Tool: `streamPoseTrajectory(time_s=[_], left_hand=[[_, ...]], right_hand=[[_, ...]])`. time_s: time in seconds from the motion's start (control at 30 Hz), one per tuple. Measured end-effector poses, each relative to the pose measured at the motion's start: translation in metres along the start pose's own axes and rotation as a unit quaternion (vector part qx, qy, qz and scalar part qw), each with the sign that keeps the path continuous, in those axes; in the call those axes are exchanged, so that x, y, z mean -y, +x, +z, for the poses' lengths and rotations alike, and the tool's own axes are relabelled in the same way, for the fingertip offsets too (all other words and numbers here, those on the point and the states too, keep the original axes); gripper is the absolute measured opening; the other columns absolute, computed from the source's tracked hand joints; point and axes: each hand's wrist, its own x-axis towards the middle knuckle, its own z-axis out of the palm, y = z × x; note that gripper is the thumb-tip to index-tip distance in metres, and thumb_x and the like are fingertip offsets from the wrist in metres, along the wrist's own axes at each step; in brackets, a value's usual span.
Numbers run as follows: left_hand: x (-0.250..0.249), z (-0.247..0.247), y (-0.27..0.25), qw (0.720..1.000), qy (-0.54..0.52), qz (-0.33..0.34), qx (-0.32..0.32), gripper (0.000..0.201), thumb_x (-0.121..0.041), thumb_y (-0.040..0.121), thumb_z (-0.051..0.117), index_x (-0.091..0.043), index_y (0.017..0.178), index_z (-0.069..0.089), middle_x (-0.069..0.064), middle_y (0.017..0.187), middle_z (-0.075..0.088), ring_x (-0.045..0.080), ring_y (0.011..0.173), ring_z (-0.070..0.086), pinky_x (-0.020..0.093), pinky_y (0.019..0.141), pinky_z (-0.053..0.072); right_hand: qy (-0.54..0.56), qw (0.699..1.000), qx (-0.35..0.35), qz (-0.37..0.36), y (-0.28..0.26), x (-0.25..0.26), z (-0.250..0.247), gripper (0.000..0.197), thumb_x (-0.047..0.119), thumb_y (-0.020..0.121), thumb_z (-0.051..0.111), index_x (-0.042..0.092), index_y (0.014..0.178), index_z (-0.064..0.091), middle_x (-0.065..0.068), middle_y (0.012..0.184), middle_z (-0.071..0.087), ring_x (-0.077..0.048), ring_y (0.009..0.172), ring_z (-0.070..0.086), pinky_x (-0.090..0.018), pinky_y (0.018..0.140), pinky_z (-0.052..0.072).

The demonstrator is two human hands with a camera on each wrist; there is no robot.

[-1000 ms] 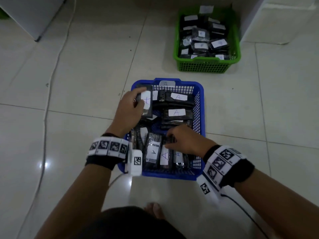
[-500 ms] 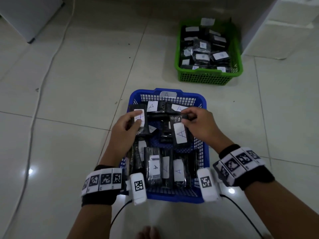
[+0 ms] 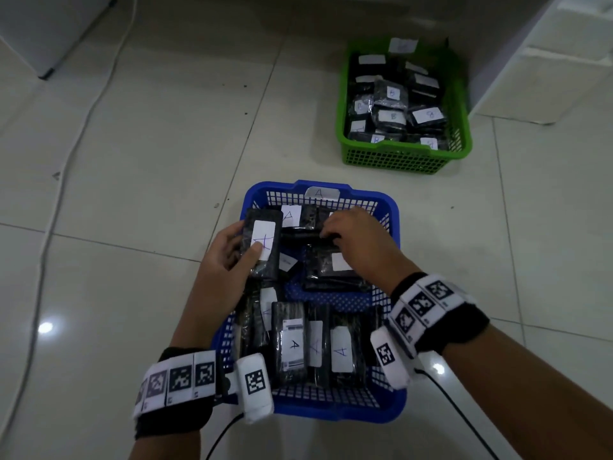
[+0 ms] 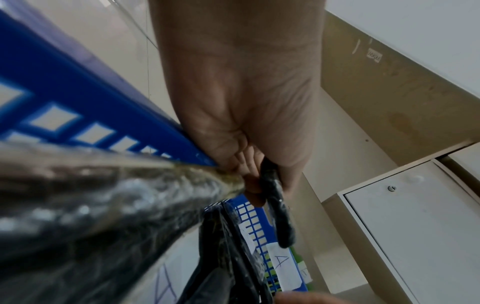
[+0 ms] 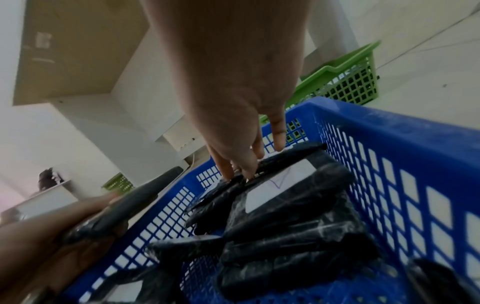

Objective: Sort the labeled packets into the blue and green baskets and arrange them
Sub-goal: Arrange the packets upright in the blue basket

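Observation:
The blue basket (image 3: 391, 210) sits on the floor in front of me, holding several black packets with white labels marked A. My left hand (image 3: 229, 257) grips one such packet (image 3: 262, 247) upright over the basket's left side, thumb on its label. The same packet (image 4: 278, 207) shows edge-on in the left wrist view. My right hand (image 3: 351, 237) reaches into the far part of the basket, its fingertips (image 5: 241, 168) pressing on a flat stack of packets (image 5: 285, 197). A row of packets (image 3: 311, 343) stands along the near side. The green basket (image 3: 398, 157) holds packets marked B.
The green basket stands on the tiled floor to the far right, beside a white cabinet (image 3: 547, 61). A white cable (image 3: 66, 154) runs along the floor on the left. Another white unit (image 3: 49, 31) stands at the far left corner.
My right hand has laid its packet flat on the stack and moved to the basket's far side. The left hand lifted its packet a little higher.

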Motion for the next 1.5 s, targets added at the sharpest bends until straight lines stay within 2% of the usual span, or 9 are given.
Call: streamPoseTrajectory(time_s=[0.17, 0.3, 0.5, 0.63, 0.77, 0.9, 1.17, 1.33, 1.5], left_hand=[[0.003, -0.001, 0.000, 0.999, 0.036, 0.029, 0.003, 0.036, -0.022, 0.097, 0.066, -0.032, 0.131, 0.057, -0.009, 0.109, 0.073, 0.009, 0.101, 0.071, 0.025, 0.082, 0.058], [0.000, 0.001, -0.001, 0.998, 0.050, 0.046, -0.008, 0.025, -0.022, 0.092, 0.072, -0.025, 0.116, 0.064, -0.007, 0.102, 0.075, 0.011, 0.093, 0.072, 0.024, 0.080, 0.059], [-0.014, 0.000, -0.004, 0.972, 0.206, 0.075, 0.086, 0.027, -0.026, 0.087, 0.076, -0.028, 0.115, 0.073, -0.015, 0.101, 0.076, 0.004, 0.096, 0.071, 0.025, 0.086, 0.059], [-0.012, 0.002, 0.002, 0.880, 0.441, 0.154, 0.088, 0.040, -0.035, 0.091, 0.071, -0.025, 0.129, 0.065, -0.001, 0.118, 0.070, 0.017, 0.103, 0.066, 0.039, 0.091, 0.056], [0.001, 0.030, 0.003, 0.763, 0.624, 0.060, 0.157, 0.064, -0.058, 0.098, 0.050, -0.019, 0.148, 0.040, 0.013, 0.130, 0.059, 0.031, 0.119, 0.054, 0.044, 0.098, 0.051], [0.000, 0.040, 0.012, 0.714, 0.679, 0.084, 0.147, 0.056, -0.059, 0.096, 0.052, -0.039, 0.148, 0.040, 0.004, 0.127, 0.065, 0.030, 0.119, 0.057, 0.044, 0.088, 0.055], [-0.005, 0.017, -0.004, 0.838, 0.521, 0.147, 0.072, 0.039, -0.033, 0.085, 0.079, -0.023, 0.122, 0.074, 0.011, 0.099, 0.071, 0.028, 0.091, 0.066, 0.031, 0.078, 0.049], [0.007, -0.008, -0.038, 0.870, 0.447, 0.207, -0.017, 0.044, -0.025, 0.087, 0.077, -0.023, 0.130, 0.068, -0.001, 0.098, 0.062, 0.010, 0.082, 0.055, 0.021, 0.074, 0.050], [0.029, -0.009, -0.051, 0.937, 0.277, 0.150, -0.149, 0.041, -0.024, 0.095, 0.068, -0.030, 0.135, 0.061, -0.002, 0.113, 0.060, 0.006, 0.093, 0.065, 0.026, 0.083, 0.058]], right_hand=[[0.127, 0.989, -0.077, 0.028, -0.013, 0.011, 0.003, 0.016, 0.017, 0.095, 0.061, 0.013, 0.108, 0.071, 0.004, 0.091, 0.067, -0.009, 0.082, 0.060, -0.028, 0.079, 0.053], [0.309, 0.940, 0.018, 0.144, -0.023, 0.029, 0.001, 0.020, 0.038, 0.094, 0.063, 0.026, 0.109, 0.059, 0.014, 0.087, 0.065, 0.001, 0.077, 0.063, -0.016, 0.071, 0.054], [0.424, 0.883, -0.010, 0.202, -0.021, 0.031, 0.004, 0.017, 0.024, 0.097, 0.060, 0.020, 0.113, 0.057, -0.001, 0.101, 0.069, -0.014, 0.078, 0.072, -0.036, 0.072, 0.062], [0.379, 0.897, 0.005, 0.228, -0.022, 0.008, 0.000, 0.018, 0.017, 0.101, 0.051, 0.020, 0.119, 0.049, -0.002, 0.097, 0.063, -0.013, 0.080, 0.068, -0.034, 0.071, 0.062], [0.345, 0.907, -0.004, 0.240, -0.027, 0.000, -0.001, 0.018, 0.013, 0.104, 0.042, 0.022, 0.119, 0.047, -0.007, 0.101, 0.062, -0.021, 0.079, 0.067, -0.040, 0.072, 0.060], [0.319, 0.925, 0.022, 0.205, -0.027, 0.003, -0.002, 0.022, 0.011, 0.104, 0.039, 0.022, 0.122, 0.046, -0.004, 0.096, 0.061, -0.015, 0.077, 0.062, -0.028, 0.062, 0.052], [0.290, 0.942, -0.003, 0.171, -0.025, 0.007, -0.001, 0.033, 0.006, 0.102, 0.042, 0.017, 0.134, 0.045, -0.008, 0.099, 0.060, -0.018, 0.076, 0.055, -0.027, 0.065, 0.041], [0.325, 0.923, -0.085, 0.190, -0.022, 0.008, 0.003, 0.016, 0.013, 0.100, 0.051, 0.020, 0.108, 0.040, -0.009, 0.076, 0.058, -0.032, 0.070, 0.064, -0.052, 0.070, 0.056], [0.327, 0.930, -0.087, 0.147, -0.009, 0.024, 0.011, 0.017, 0.017, 0.097, 0.059, 0.018, 0.106, 0.045, -0.013, 0.080, 0.063, -0.026, 0.069, 0.066, -0.047, 0.066, 0.058]])
